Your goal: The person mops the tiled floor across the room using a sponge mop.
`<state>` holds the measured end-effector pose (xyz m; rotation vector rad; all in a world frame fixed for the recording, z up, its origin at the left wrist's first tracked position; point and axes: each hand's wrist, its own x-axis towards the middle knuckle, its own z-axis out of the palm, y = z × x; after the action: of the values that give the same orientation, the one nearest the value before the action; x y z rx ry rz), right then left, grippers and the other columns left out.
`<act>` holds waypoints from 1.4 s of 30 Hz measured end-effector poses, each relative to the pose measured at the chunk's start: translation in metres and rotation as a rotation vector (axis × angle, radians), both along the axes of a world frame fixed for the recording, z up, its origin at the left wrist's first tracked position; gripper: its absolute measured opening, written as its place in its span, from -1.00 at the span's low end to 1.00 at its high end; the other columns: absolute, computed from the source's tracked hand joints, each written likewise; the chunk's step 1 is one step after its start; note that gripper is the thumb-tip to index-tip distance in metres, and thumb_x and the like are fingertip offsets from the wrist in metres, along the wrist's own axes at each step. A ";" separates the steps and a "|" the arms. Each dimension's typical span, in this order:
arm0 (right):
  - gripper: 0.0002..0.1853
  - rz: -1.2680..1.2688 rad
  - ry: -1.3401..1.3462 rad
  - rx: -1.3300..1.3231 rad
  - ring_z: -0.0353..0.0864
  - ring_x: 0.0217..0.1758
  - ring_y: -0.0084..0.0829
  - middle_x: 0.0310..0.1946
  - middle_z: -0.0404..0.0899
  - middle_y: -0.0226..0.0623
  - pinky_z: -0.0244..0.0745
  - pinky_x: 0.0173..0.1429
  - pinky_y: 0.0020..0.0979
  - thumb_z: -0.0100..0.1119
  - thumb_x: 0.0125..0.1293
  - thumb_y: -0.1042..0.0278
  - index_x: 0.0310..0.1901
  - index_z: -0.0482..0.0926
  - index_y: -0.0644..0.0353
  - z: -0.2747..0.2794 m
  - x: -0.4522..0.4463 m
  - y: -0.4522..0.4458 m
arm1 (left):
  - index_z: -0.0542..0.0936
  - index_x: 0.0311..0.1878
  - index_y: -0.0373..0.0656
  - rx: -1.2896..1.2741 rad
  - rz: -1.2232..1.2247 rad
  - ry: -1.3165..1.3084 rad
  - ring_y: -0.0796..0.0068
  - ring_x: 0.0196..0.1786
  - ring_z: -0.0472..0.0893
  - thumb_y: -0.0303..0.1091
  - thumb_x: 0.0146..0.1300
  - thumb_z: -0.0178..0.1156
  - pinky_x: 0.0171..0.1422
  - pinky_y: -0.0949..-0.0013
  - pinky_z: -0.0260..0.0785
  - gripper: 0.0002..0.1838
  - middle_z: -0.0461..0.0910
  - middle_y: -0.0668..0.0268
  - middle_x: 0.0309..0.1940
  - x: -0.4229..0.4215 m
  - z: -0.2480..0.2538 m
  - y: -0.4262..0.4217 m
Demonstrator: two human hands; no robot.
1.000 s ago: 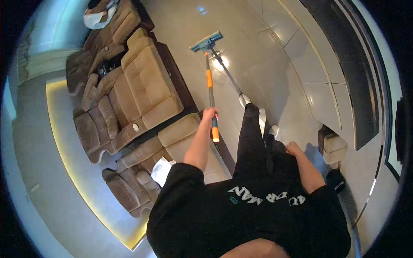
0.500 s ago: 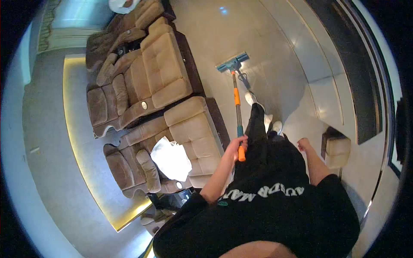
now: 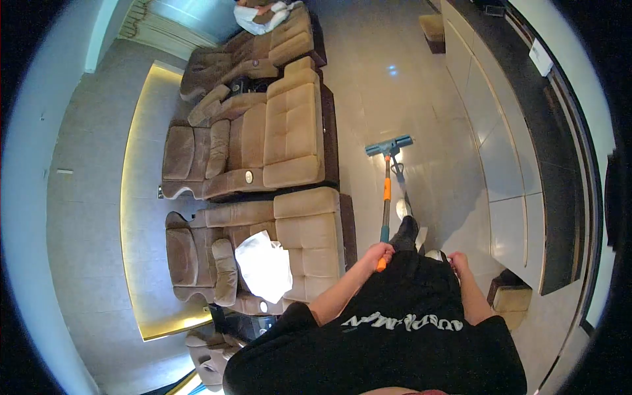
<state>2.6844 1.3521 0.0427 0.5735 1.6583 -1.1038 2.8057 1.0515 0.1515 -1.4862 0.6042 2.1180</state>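
Note:
My left hand [image 3: 379, 252] is wrapped round the lower grip of a long-handled mop [image 3: 386, 209]. Its pole is grey with orange and teal sections, and an orange end sticks out below my fist. The wide blue mop head [image 3: 388, 146] rests on the shiny floor ahead of my feet. At my right side, near my thigh, my right hand [image 3: 458, 262] is closed with its fingers curled; whether anything is inside cannot be seen. A white shoe [image 3: 403, 210] is forward on the floor, just behind the mop head.
Brown recliner sofas [image 3: 293, 131] line the left, with a white cloth [image 3: 264, 266] on the nearer one. A white bundle [image 3: 260, 18] lies at the far sofa. Along the right runs a low cabinet [image 3: 513, 178] with a dark top. Small brown stools [image 3: 511, 293] stand near it.
I have turned slightly, so the sofas and mop appear farther right and lower in view. My left hand keeps its grip on the mop; my right hand has come closer to my thigh.

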 end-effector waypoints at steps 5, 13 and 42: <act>-0.91 0.010 -0.026 -0.022 0.22 -0.82 -0.51 -0.77 0.32 -0.29 0.09 -0.78 -0.47 -0.01 0.04 0.44 -0.46 0.46 0.25 -0.021 -0.001 0.021 | 0.26 -0.65 -0.07 0.045 0.035 0.059 0.61 -0.80 0.22 -0.52 -0.03 0.04 -0.73 0.57 0.11 -0.79 0.22 0.47 -0.80 0.008 -0.003 0.003; -0.90 0.080 -0.060 0.019 0.22 -0.80 -0.50 -0.75 0.30 -0.30 0.11 -0.75 -0.48 -0.02 0.05 0.42 -0.42 0.44 0.25 -0.026 0.003 0.037 | 0.32 -0.47 -0.11 -0.117 0.124 0.074 0.64 -0.71 0.31 -0.48 0.05 0.08 -0.69 0.57 0.19 -0.87 0.29 0.45 -0.73 0.057 0.029 0.041; -0.90 0.115 -0.030 0.099 0.20 -0.84 -0.51 -0.77 0.30 -0.36 0.06 -0.77 -0.46 -0.03 0.05 0.36 -0.47 0.45 0.17 -0.038 -0.071 -0.040 | 0.37 -0.48 -0.14 -0.411 0.172 -0.024 0.62 -0.81 0.17 -0.63 -0.11 0.10 -0.77 0.51 -0.02 -0.83 0.22 0.43 -0.78 -0.068 -0.060 -0.061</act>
<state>2.6137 1.3117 0.0048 0.5478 1.7053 -0.9298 2.7379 0.9903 0.0912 -1.8360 0.9807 2.1913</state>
